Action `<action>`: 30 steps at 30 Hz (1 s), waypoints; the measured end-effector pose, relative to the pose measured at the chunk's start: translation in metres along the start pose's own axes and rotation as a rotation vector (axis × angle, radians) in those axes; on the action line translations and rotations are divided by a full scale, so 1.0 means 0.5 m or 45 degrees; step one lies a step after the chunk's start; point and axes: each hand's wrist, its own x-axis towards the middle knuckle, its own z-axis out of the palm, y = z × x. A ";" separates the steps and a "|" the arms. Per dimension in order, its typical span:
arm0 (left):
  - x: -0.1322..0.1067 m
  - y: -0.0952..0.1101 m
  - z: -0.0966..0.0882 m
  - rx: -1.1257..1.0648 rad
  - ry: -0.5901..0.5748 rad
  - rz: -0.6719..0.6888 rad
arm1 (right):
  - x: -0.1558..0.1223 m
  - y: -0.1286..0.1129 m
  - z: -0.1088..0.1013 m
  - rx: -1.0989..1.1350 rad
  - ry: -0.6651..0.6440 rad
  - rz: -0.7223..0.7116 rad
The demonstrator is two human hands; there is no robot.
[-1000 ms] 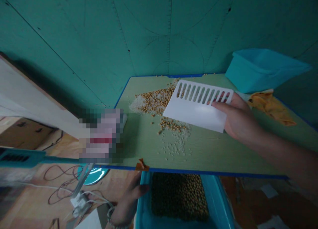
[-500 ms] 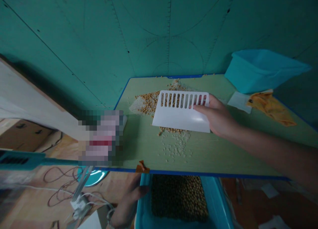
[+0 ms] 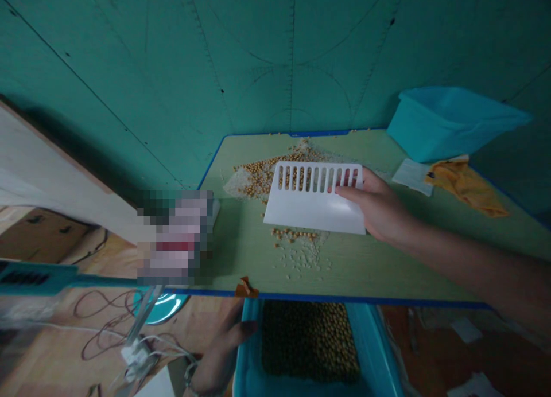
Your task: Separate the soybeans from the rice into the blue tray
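Note:
My right hand (image 3: 381, 205) grips the right end of a white slotted scraper (image 3: 316, 209), thumb on its face. The scraper is held tilted over a green tabletop (image 3: 379, 259). Behind and left of it lies a pile of tan beans mixed with rice (image 3: 262, 176), partly hidden by the scraper. A short row of beans (image 3: 295, 234) and loose rice grains (image 3: 303, 256) lie in front of its lower edge. Below the table's front edge, my left hand (image 3: 228, 339) is closed on the left rim of a blue bin (image 3: 385, 351) holding many beans; some of its fingers are hidden.
A turquoise bin (image 3: 434, 127) stands at the table's back right, beside a white sheet (image 3: 413, 176) and an orange cloth (image 3: 467, 185). A pixelated object (image 3: 176, 239) is at the left edge. Cables (image 3: 92, 328) and a power strip (image 3: 140, 354) lie on the floor.
The scraper in my right hand has shifted slightly toward me, and the beans before its edge now show as a thin row. My left hand stays at the bin rim.

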 end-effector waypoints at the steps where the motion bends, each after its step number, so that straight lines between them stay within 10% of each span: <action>1: 0.001 -0.001 -0.002 -0.007 -0.003 -0.006 | -0.003 0.001 0.001 -0.006 -0.009 0.011; 25: 0.023 -0.006 -0.027 0.168 -0.152 0.013 | -0.059 -0.006 0.012 -0.007 -0.141 0.120; 30: 0.001 0.007 0.007 0.017 0.035 0.097 | -0.068 -0.002 0.009 -0.035 -0.177 0.132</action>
